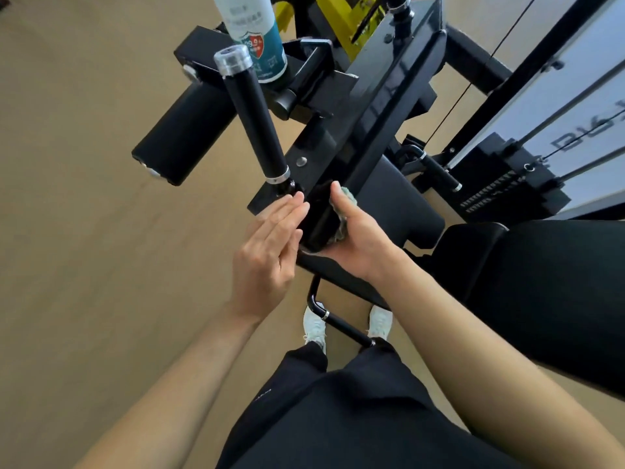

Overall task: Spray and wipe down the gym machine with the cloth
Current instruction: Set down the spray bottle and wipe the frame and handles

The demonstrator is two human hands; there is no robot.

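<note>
Wiping is in hand: the right hand (358, 238) presses the crumpled grey-green cloth (341, 230) against the end of the glossy black metal arm (316, 221). The left hand (267, 252), flat-fingered, touches it from nine o'clock. The next move likely calls for rubbing onward toward twelve.
</note>
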